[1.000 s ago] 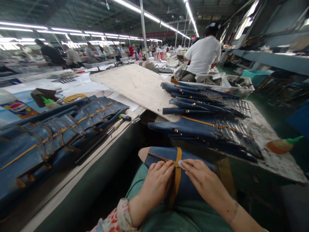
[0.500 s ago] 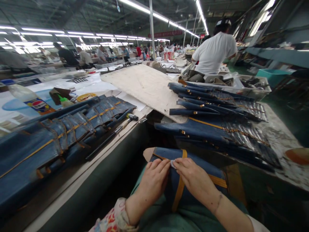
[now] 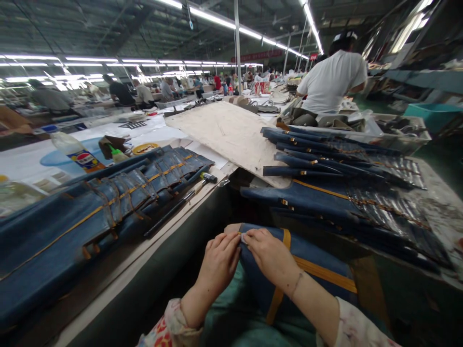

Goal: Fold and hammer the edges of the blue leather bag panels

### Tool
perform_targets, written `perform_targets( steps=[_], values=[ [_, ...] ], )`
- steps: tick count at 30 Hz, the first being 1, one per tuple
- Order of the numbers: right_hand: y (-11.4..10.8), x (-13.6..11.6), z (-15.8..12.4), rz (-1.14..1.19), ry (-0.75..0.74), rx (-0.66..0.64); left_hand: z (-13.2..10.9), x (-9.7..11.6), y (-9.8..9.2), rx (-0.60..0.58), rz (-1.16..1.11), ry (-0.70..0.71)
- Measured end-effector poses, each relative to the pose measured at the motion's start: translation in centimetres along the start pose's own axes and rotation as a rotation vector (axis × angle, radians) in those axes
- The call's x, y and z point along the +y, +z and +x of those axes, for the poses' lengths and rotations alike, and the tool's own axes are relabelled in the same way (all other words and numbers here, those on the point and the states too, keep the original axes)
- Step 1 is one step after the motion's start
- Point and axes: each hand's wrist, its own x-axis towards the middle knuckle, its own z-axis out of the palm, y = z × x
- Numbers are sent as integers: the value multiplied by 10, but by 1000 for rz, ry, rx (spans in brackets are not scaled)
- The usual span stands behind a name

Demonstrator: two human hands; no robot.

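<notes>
A blue leather-like panel [image 3: 318, 250] with crossing mustard-yellow strips [image 3: 325, 273] lies across my green-covered lap [image 3: 231, 308]. My left hand [image 3: 221, 258] is closed at the panel's upper left end, its fingertips pressed onto the edge there. Right beside it, my right hand [image 3: 271, 253] pinches a small whitish piece [image 3: 243, 238] against the panel. The fingertips of both hands nearly meet at that piece. What lies under the left fingers is hidden.
Stacked blue panels [image 3: 311, 195] lie on the table to the right, and more blue panels [image 3: 72, 221] on the left table. Near them are a black-handled tool [image 3: 170, 212], a yellow-and-black cutter [image 3: 209, 177] and a bottle [image 3: 77, 152]. A person in white [image 3: 334, 79] works beyond.
Both hands have shifted left along the yellow strip to the panel's end, with the whitish piece still between the fingertips. The whole view has swung slightly left.
</notes>
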Motion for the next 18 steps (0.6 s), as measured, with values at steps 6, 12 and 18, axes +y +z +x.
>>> perform_targets(
  steps=[6, 12, 18],
  values=[
    [3, -2, 11, 15, 2, 4, -6, -2, 9, 23, 67, -59],
    [-4, 9, -16, -46, -22, 13, -3, 2, 4, -37, 52, -43],
    [-17, 37, -78, -222, -95, 34, 1, 4, -5, -123, -13, -67]
  ],
)
